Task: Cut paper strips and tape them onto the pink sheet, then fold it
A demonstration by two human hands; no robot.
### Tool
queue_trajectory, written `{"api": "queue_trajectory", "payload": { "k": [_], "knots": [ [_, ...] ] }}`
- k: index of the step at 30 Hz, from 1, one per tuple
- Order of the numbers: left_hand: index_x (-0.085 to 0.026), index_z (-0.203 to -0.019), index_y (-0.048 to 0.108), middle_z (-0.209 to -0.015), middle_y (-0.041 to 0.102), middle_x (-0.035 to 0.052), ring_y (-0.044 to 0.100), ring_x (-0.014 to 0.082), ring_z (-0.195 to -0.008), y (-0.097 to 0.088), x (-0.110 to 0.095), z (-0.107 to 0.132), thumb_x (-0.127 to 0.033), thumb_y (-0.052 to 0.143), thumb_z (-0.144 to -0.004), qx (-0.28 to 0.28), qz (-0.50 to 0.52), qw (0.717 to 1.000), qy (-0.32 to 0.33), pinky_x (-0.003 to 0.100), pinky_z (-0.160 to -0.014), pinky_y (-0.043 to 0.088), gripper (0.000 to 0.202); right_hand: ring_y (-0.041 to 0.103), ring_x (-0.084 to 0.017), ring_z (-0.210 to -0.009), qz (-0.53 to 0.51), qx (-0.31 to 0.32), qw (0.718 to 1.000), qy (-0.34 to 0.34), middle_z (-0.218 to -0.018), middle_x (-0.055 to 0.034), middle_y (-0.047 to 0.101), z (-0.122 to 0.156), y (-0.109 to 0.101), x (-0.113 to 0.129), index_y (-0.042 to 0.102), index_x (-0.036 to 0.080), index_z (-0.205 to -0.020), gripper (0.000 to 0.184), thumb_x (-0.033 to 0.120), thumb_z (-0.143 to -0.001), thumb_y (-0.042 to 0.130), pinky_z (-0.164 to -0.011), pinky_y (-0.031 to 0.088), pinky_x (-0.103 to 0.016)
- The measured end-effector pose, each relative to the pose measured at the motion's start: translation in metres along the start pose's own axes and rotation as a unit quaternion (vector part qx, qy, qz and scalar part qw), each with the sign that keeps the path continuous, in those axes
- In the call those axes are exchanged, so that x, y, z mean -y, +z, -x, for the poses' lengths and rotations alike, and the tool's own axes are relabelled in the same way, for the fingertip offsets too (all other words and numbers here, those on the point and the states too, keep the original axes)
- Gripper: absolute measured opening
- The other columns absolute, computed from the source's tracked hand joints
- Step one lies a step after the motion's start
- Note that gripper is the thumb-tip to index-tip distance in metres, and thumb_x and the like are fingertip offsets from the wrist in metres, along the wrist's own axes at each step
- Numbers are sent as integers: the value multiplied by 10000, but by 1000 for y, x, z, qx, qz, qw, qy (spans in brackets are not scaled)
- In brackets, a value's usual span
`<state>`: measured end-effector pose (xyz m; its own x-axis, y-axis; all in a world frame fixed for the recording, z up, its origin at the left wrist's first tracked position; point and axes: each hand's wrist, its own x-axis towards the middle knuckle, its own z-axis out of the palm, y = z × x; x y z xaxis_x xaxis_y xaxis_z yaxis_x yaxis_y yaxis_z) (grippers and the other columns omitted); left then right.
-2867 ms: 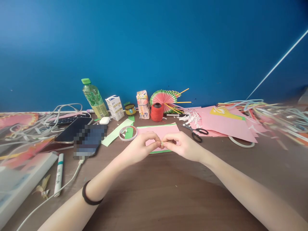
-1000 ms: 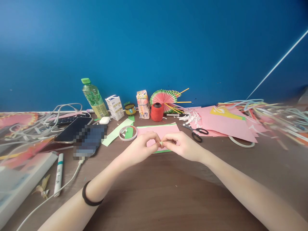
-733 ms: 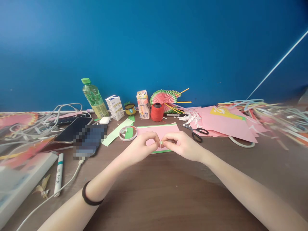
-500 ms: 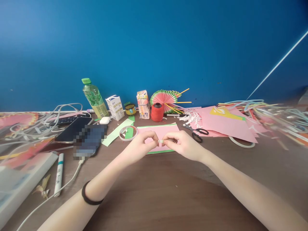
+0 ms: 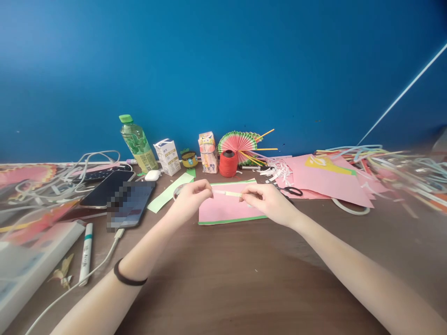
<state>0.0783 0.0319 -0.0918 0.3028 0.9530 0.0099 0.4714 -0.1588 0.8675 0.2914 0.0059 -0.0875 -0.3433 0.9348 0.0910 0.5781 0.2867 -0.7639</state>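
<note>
My left hand (image 5: 190, 199) and my right hand (image 5: 265, 201) each pinch one end of a thin pale strip (image 5: 226, 193), which stretches level between them. The strip hangs just above a pink paper sheet (image 5: 226, 209) with a green sheet under it, lying on the brown table. A tape roll (image 5: 177, 190) lies partly hidden behind my left hand. Black-handled scissors (image 5: 291, 190) lie just right of my right hand.
At left lie a phone (image 5: 131, 204), a tablet (image 5: 104, 188), tangled cables (image 5: 66, 174) and a marker (image 5: 84, 253). Along the blue wall stand a green bottle (image 5: 137, 143), small cartons (image 5: 167, 156), a red thread spool (image 5: 228, 163) and a paper fan (image 5: 237, 141). Pink sheets and coloured strips (image 5: 384, 167) cover the right.
My hands were pinched together over the pink sheet. They have now drawn apart and risen a little, pulling the strip out straight between them.
</note>
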Motion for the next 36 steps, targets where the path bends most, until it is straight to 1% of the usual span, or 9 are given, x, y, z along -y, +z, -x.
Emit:
{"api": "queue_trajectory", "payload": {
  "k": [4,6,10,13,18,21,24,27,36],
  "knots": [
    [-170,-670,495,-634,507,-16,453,118,-579,-20,17,-11,-331,418,-712,-50,-37,997,-50,216,-509,340,183,410,-100,-537,17,-57,998,-3,-634,8,527,-2,-5,-5,613,151,-761,197,235,-831,450,-513,278,-223],
    [-177,-692,505,-672,543,4,495,141,-612,-30,29,-16,-323,404,-727,-87,-115,988,-52,232,-528,368,180,418,-102,-542,25,-80,996,-9,-621,10,520,-3,-6,-6,611,151,-759,189,227,-827,453,-529,289,-225],
    [-184,-733,575,-880,612,78,540,237,-851,-47,54,-21,-272,378,-758,-174,-406,896,-36,314,-688,377,218,448,-117,-562,53,-110,992,-12,-600,6,509,-5,-6,-9,618,157,-765,185,233,-826,460,-549,306,-229],
    [-178,-859,627,-944,619,120,531,290,-922,-55,69,-19,-235,333,-790,-173,-491,850,-86,369,-730,362,307,459,-125,-569,68,-118,991,-9,-605,-2,509,-5,-5,-11,621,159,-765,191,236,-826,457,-552,317,-231],
    [-161,-1003,622,-980,616,149,499,324,-972,-61,79,-16,-148,280,-797,-144,-567,808,-67,428,-791,323,400,460,-128,-571,78,-122,989,-7,-625,-8,517,-5,-4,-11,625,164,-765,195,243,-824,457,-548,321,-232],
    [-175,-1052,596,-987,619,136,513,306,-969,-59,73,-17,-146,287,-791,-143,-536,829,-69,402,-770,339,405,460,-126,-577,74,-118,990,-6,-636,-6,525,-5,-4,-10,628,169,-771,189,243,-823,461,-552,318,-232],
    [-188,-916,622,-961,629,101,533,269,-944,-54,63,-20,-160,298,-789,-152,-491,856,-61,361,-747,356,348,470,-128,-593,60,-105,993,-7,-659,-8,544,-4,-3,-8,633,169,-779,188,240,-822,464,-565,323,-235],
    [-179,-801,603,-912,633,93,540,269,-916,-51,56,-21,-201,300,-802,-164,-494,853,-47,357,-735,360,304,484,-134,-622,52,-97,994,-11,-690,-15,566,-4,-4,-7,635,163,-781,193,233,-825,461,-582,333,-240],
    [-171,-853,573,-965,620,97,543,251,-902,-53,60,-24,-234,287,-811,-163,-416,893,-49,317,-682,382,296,457,-128,-619,34,-81,996,-17,-703,-10,580,-3,-4,-5,635,161,-789,203,240,-838,454,-577,315,-239]
  ]
}}
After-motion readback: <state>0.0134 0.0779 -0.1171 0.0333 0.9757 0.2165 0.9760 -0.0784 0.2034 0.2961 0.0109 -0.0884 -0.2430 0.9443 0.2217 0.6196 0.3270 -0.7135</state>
